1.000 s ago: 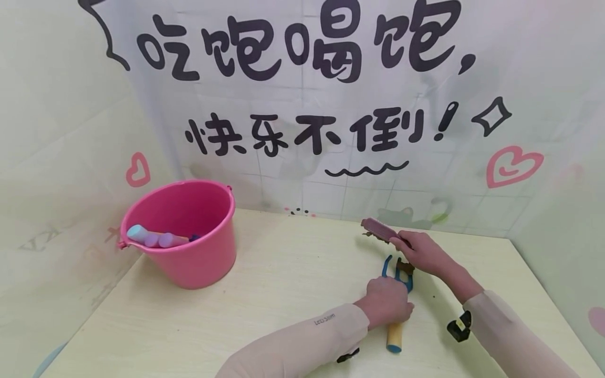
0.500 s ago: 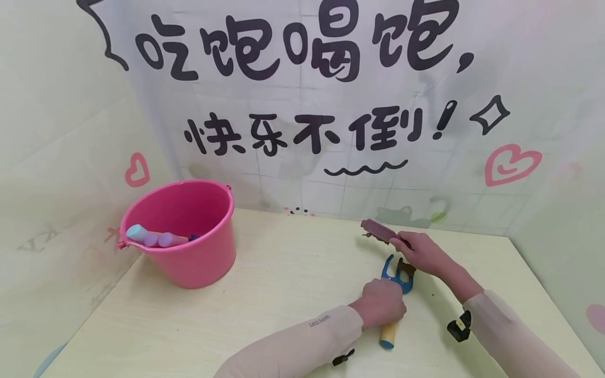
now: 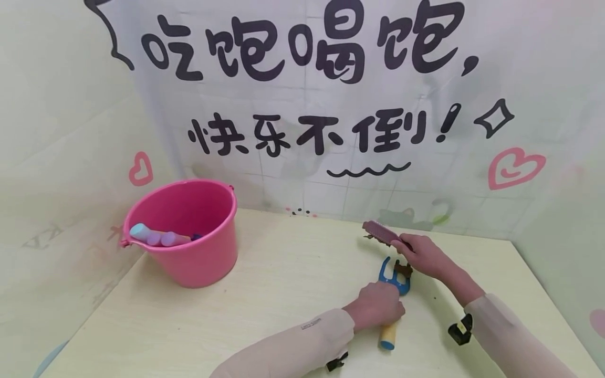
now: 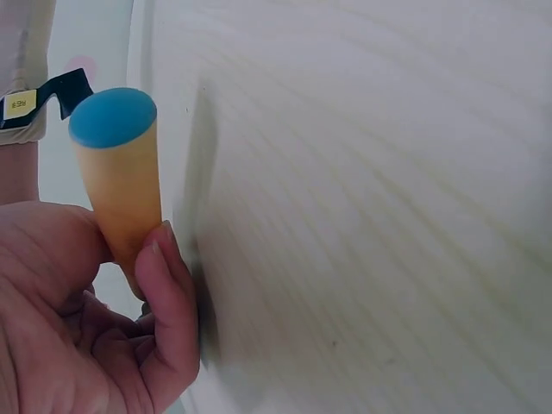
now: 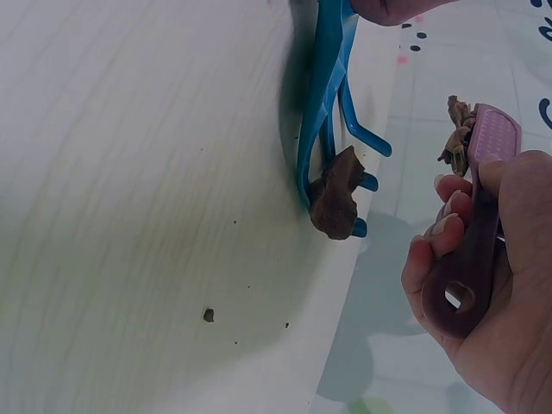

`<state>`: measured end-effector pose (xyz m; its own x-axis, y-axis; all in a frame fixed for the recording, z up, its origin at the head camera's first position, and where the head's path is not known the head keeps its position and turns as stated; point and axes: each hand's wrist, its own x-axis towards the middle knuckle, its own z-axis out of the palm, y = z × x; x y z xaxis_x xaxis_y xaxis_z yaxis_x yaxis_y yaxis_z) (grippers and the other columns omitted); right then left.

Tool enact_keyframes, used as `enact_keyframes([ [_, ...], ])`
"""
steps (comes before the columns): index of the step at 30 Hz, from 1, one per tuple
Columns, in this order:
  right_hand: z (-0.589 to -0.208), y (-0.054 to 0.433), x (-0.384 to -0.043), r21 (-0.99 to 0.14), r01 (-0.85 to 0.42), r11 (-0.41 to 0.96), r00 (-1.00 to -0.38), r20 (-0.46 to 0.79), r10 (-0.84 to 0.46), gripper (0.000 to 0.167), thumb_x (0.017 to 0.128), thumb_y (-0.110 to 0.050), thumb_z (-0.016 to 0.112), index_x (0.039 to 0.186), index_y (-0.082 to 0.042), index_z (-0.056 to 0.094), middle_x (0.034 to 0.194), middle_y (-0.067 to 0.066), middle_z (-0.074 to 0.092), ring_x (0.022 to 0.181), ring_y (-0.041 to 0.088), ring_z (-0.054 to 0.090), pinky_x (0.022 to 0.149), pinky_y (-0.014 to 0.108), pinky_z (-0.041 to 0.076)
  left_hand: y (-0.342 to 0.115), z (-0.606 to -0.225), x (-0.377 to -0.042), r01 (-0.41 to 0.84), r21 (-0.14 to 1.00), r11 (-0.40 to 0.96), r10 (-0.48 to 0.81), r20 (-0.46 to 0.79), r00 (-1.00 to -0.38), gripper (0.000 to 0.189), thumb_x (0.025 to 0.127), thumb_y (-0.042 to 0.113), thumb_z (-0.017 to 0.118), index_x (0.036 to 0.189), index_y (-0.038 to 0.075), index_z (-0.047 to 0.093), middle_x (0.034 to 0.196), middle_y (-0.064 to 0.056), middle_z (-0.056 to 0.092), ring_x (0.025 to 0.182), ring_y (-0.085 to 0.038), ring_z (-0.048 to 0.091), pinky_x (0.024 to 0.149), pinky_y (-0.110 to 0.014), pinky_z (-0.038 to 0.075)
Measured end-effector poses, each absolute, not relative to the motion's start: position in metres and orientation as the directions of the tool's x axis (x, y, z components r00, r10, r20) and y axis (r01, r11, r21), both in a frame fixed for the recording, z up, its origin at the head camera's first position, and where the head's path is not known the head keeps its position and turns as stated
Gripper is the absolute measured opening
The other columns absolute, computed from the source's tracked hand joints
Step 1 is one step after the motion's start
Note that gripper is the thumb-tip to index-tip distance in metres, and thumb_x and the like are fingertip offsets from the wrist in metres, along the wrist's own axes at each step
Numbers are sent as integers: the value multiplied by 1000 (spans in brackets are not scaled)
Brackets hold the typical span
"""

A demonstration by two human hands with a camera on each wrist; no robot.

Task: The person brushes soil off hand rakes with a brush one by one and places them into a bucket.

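Observation:
My left hand [image 3: 378, 304] grips a small garden hand fork [image 3: 396, 284] by its yellow handle [image 4: 125, 181], which ends in a blue cap. The blue tines point away from me above the table, with a brown clump [image 5: 336, 194] lodged among them. My right hand [image 3: 427, 254] holds a purple brush [image 3: 384, 234] by its dark handle, just beyond the fork and to its right. Brown debris [image 5: 457, 138] clings to the bristle side of the brush head [image 5: 498, 134]. Brush and clump are apart.
A pink bucket [image 3: 203, 268] stands at the table's left, with light blue and purple handles [image 3: 158, 236] of other items inside. Small dark crumbs [image 5: 209, 316] lie on the pale wooden table [image 3: 283, 262]. Printed wall sheeting [image 3: 302, 184] closes off the back and sides.
My left hand has shifted slightly left with the fork, whose blue head has turned to show its face more. The right hand and brush stay nearly still.

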<state>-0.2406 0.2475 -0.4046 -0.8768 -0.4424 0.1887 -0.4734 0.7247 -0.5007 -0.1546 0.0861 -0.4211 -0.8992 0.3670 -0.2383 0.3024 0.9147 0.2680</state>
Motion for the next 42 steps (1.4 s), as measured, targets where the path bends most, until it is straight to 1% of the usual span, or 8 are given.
enact_keyframes([
  [8, -404, 244, -240, -521, -448, 726, -888, 164, -430, 29, 107, -25, 55, 88, -5, 62, 70, -3, 51, 57, 13, 44, 54, 30, 37, 79, -424, -156, 272, 309, 911, 356, -258, -898, 41, 100, 41, 60, 67, 15, 59, 66, 0, 54, 53, -14, 50, 48, -27, 40],
  [13, -404, 244, -239, -520, -443, 730, -891, 165, -423, 29, 107, -24, 55, 86, -5, 61, 68, -3, 48, 56, 13, 44, 54, 29, 36, 74, -424, -156, 259, 341, 904, 355, -257, -899, 41, 100, 41, 59, 69, 15, 59, 65, 0, 53, 52, -14, 49, 48, -27, 39],
  [20, -405, 244, -238, -532, -446, 720, -890, 177, -421, 28, 107, -24, 55, 88, -6, 62, 69, -3, 48, 57, 13, 44, 53, 30, 36, 65, -426, -158, 279, 386, 879, 378, -207, -902, 41, 101, 39, 59, 67, 15, 57, 63, 1, 51, 51, -12, 48, 47, -26, 40],
  [26, -410, 247, -241, -524, -459, 717, -885, 204, -418, 25, 107, -21, 56, 89, -5, 62, 69, -4, 50, 57, 12, 45, 53, 29, 38, 56, -427, -160, 299, 413, 860, 392, -162, -906, 42, 101, 36, 59, 65, 15, 55, 60, 2, 50, 50, -12, 48, 46, -26, 40],
  [32, -414, 247, -241, -534, -499, 682, -865, 263, -427, 20, 107, -16, 55, 92, -4, 61, 68, -4, 47, 55, 12, 44, 51, 29, 38, 47, -424, -160, 289, 442, 849, 383, -139, -913, 41, 100, 34, 59, 65, 14, 54, 62, 1, 51, 50, -12, 49, 46, -27, 40],
  [38, -414, 245, -240, -549, -494, 674, -869, 282, -408, 17, 107, -13, 54, 98, -1, 61, 69, -2, 47, 56, 13, 43, 50, 29, 38, 39, -426, -159, 288, 469, 835, 385, -123, -915, 43, 101, 33, 59, 63, 13, 53, 60, 1, 49, 48, -12, 48, 45, -27, 39],
  [42, -412, 242, -240, -553, -488, 675, -872, 282, -399, 17, 107, -14, 54, 99, -1, 61, 70, -1, 47, 57, 14, 44, 51, 29, 37, 37, -427, -159, 291, 482, 826, 388, -111, -915, 45, 101, 32, 59, 61, 13, 53, 59, 1, 49, 48, -12, 48, 44, -27, 38],
])
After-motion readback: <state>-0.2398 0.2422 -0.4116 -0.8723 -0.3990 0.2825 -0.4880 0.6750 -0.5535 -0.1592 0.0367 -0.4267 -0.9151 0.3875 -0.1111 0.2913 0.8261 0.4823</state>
